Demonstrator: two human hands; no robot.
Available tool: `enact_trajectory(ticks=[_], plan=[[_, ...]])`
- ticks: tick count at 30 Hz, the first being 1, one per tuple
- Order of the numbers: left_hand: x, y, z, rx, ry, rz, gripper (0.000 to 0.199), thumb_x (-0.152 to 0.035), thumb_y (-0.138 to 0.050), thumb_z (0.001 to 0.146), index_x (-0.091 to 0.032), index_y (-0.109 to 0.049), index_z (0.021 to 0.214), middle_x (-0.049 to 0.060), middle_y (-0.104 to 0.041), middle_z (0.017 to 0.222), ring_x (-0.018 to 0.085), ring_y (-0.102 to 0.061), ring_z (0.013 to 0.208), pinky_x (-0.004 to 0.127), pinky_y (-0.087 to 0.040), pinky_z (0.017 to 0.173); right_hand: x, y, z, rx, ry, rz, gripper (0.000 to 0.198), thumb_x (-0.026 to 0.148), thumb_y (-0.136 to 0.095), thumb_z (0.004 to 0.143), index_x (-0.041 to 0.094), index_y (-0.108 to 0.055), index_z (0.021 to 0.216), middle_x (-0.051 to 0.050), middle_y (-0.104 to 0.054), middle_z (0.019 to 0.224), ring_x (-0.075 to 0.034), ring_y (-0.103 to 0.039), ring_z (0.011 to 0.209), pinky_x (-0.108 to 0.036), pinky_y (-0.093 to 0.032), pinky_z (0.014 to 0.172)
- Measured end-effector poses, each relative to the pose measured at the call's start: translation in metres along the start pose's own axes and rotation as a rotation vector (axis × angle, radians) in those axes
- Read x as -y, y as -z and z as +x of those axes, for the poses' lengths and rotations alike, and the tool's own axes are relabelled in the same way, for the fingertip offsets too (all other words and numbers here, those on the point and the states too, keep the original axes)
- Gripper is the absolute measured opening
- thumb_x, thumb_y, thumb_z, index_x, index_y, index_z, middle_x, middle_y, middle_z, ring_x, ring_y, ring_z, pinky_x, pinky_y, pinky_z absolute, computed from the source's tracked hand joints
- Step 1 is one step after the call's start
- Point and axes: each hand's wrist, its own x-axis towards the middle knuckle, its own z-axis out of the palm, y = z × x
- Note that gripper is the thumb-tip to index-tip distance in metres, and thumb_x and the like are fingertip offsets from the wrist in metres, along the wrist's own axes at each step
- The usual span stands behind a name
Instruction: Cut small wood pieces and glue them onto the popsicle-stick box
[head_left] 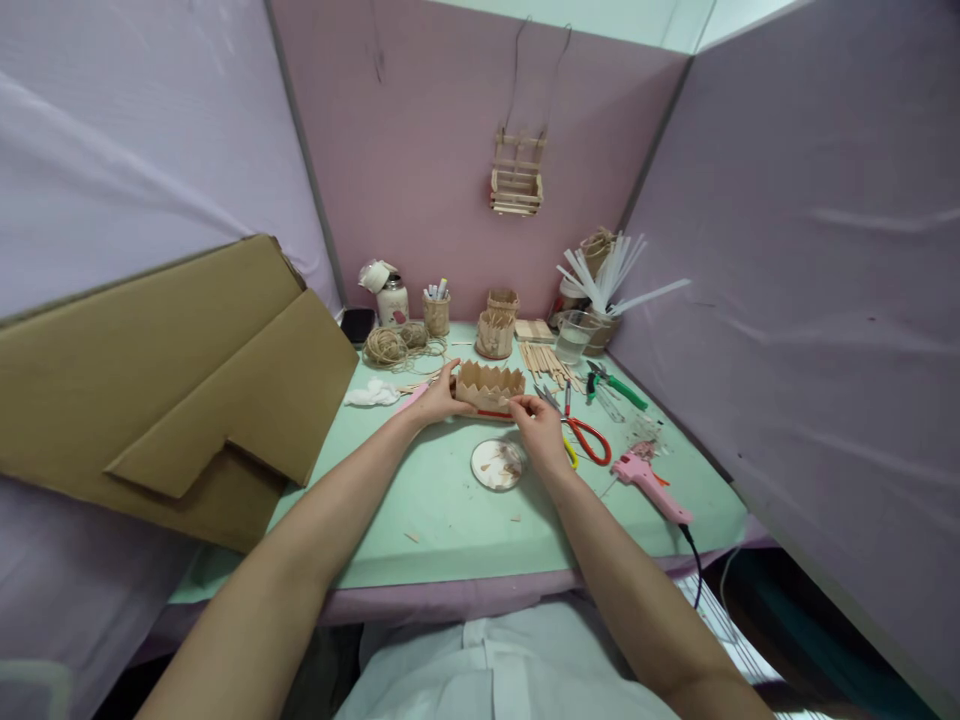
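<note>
A small wooden craft box with a zigzag top rim and a red strip low on its front stands on the green tabletop. Round its left end, my left hand grips it with the thumb along the front. My right hand is pinched at the box's front right corner; whatever is between those fingertips is too small to make out. Just below the box lies a round white lid with small wood scraps on it. Red-handled scissors rest beside my right hand.
On the right are a pink glue gun with its cord, green pliers and a clear cup. Wooden sticks and twine lie behind. A large cardboard sheet leans on the left.
</note>
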Motion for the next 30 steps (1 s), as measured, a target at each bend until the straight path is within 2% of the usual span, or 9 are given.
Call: enact_trajectory(ticks=[2,5,8,16,30], plan=[[-0.002,-0.002,-0.001,0.002,0.002,-0.027,0.109,-0.027,-0.080,0.049,-0.017,-0.016,0.137,0.014,-0.052,0.125,0.025,-0.054,0.110,0.038,-0.046,0.090,0.000,0.000,0.001,-0.014,-0.009,0.017,0.024,0.039,-0.060,0.068,0.016,-0.064,0.075,-0.002,-0.064,0.074,-0.016,-0.054,0.070,-0.027,-0.041,0.069],[-0.005,-0.004,-0.005,-0.028,0.014,0.010,0.090,-0.033,-0.079,0.051,-0.016,-0.033,0.126,0.014,-0.054,0.121,0.024,-0.055,0.107,0.038,-0.046,0.090,0.002,0.001,0.006,-0.044,-0.032,0.042,0.025,0.040,-0.059,0.067,0.016,-0.064,0.076,-0.002,-0.064,0.074,-0.016,-0.055,0.070,-0.028,-0.042,0.069],[-0.009,-0.004,-0.008,-0.047,0.040,0.021,0.078,-0.037,-0.078,0.053,-0.016,-0.040,0.118,0.013,-0.056,0.118,0.024,-0.057,0.104,0.039,-0.047,0.088,0.004,0.000,0.011,-0.077,-0.055,0.060,0.027,0.040,-0.059,0.067,0.015,-0.064,0.076,-0.003,-0.065,0.073,-0.016,-0.055,0.070,-0.028,-0.042,0.069],[-0.016,-0.005,-0.011,-0.080,0.075,0.070,0.074,-0.038,-0.077,0.054,-0.016,-0.042,0.115,0.011,-0.060,0.112,0.025,-0.058,0.103,0.039,-0.048,0.087,-0.005,-0.012,0.023,-0.116,-0.068,0.066,0.028,0.040,-0.061,0.063,0.015,-0.064,0.073,-0.002,-0.065,0.070,-0.017,-0.056,0.068,-0.028,-0.043,0.068],[-0.013,-0.006,-0.009,-0.086,0.081,0.065,0.073,-0.037,-0.077,0.054,-0.015,-0.042,0.115,0.012,-0.059,0.113,0.024,-0.058,0.102,0.037,-0.048,0.086,-0.009,-0.015,0.027,-0.161,-0.068,-0.010,0.027,0.038,-0.060,0.064,0.013,-0.067,0.074,-0.004,-0.066,0.070,-0.018,-0.057,0.070,-0.028,-0.044,0.068]])
